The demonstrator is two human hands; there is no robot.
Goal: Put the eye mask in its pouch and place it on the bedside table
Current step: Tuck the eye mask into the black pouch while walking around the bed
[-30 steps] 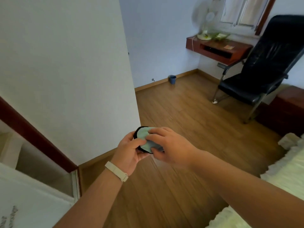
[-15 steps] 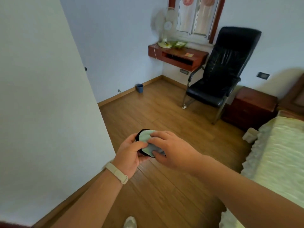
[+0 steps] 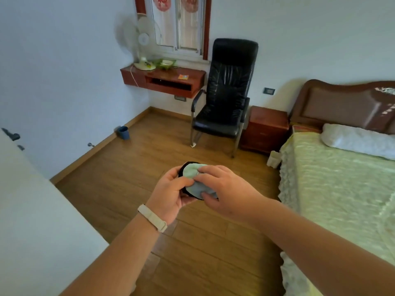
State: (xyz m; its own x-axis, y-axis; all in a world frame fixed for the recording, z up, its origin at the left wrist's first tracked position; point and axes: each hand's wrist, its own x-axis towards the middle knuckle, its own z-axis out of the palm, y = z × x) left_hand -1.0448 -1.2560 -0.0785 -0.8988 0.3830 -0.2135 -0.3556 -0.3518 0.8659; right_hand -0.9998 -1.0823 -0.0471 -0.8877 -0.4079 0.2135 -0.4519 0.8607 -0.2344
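Both hands (image 3: 171, 190) pinch pale-green, black-edged eye mask (image 3: 193, 180).

no text, label, brand or number can be read anywhere. far beyond the hands, the window (image 3: 179, 22) carries two red paper decorations (image 3: 159, 3) at its top, but they are cut off by the frame edge and their shapes cannot be made out as characters. to the right of the hands and farther off, the headboard (image 3: 342, 103) of the bed bears pale ornamental marks (image 3: 384, 90), too blurred to tell whether they are writing. on the wall shelf (image 3: 162, 80) beyond the hands lies a small orange card (image 3: 183, 76); any print on it is too small to read.
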